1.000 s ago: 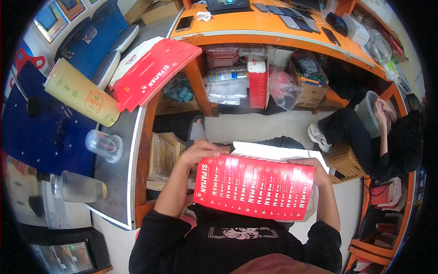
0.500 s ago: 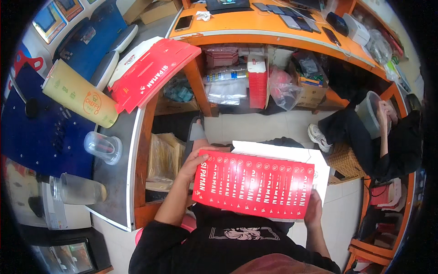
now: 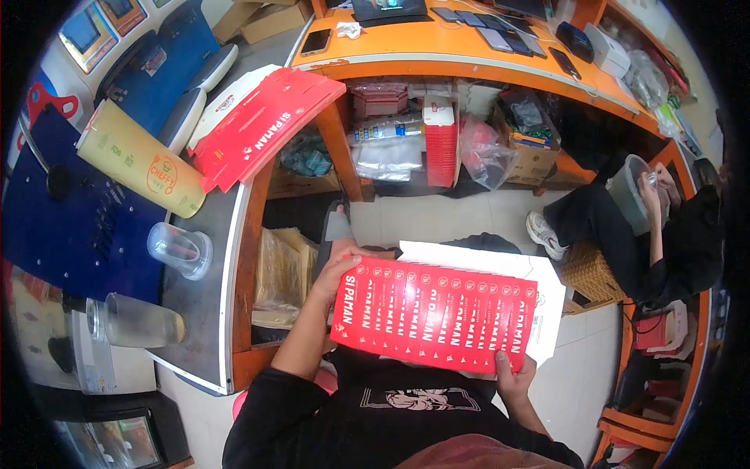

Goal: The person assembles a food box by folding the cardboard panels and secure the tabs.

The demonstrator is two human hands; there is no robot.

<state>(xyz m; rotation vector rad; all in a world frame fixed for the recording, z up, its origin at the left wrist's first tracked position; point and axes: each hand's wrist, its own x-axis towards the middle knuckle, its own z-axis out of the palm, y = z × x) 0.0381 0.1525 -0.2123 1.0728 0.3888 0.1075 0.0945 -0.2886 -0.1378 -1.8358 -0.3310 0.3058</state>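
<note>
Both hands hold a fanned stack of flat red cartons (image 3: 437, 313) over the lap, white undersides showing along its far and right edges. Left hand (image 3: 337, 273) curled around the stack's left end, fingers over the top corner; right hand (image 3: 512, 375) pinching the near right edge, thumb on top, fingers hidden beneath. Stack is off the counter, just right of the grey counter (image 3: 211, 313) edge. Looks like the squaring-up or counting step; next move probably calls for keeping both ends pinched so the cartons don't slide apart. More red cartons (image 3: 262, 125) lie at the counter's far corner, clear plastic cup (image 3: 180, 250) near the edge. Another person (image 3: 664, 227) sits at right.
</note>
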